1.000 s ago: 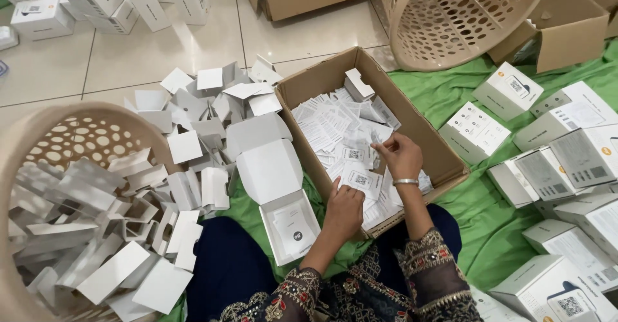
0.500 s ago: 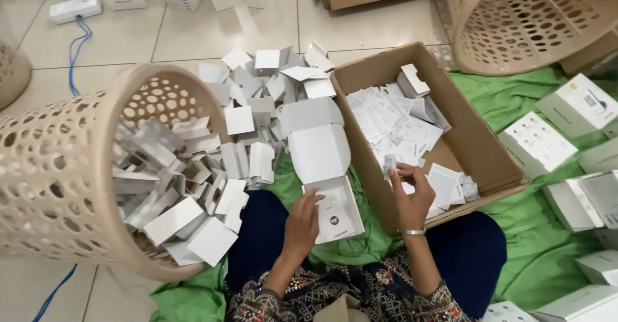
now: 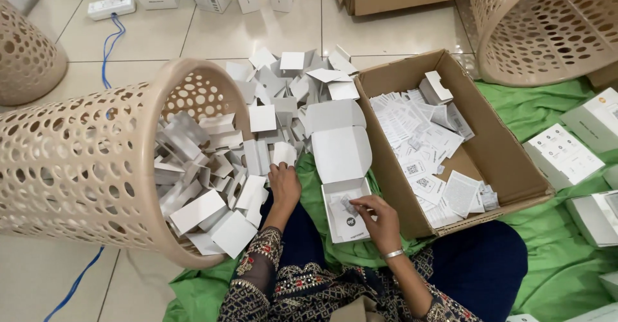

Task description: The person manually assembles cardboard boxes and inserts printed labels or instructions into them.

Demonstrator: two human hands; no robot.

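An open white box (image 3: pixel 344 196) lay on the green cloth (image 3: pixel 553 277) between a tipped basket (image 3: pixel 96 161) and a cardboard carton (image 3: pixel 508 167). The right hand (image 3: pixel 376 219) pinched a small packet (image 3: pixel 351 205) inside it; the left hand (image 3: pixel 284 183), loosely curled, touched white card inserts (image 3: pixel 257 196).

Right hand (image 3: pixel 380 219) has left the cardboard box (image 3: pixel 496 148) of leaflets and now sits over the open white box (image 3: pixel 344 216), fingers on a small paper inside. Left hand (image 3: pixel 283 183) has swung off that box, reaching the white inserts (image 3: pixel 251 196) spilling from the tipped basket (image 3: pixel 77 161).
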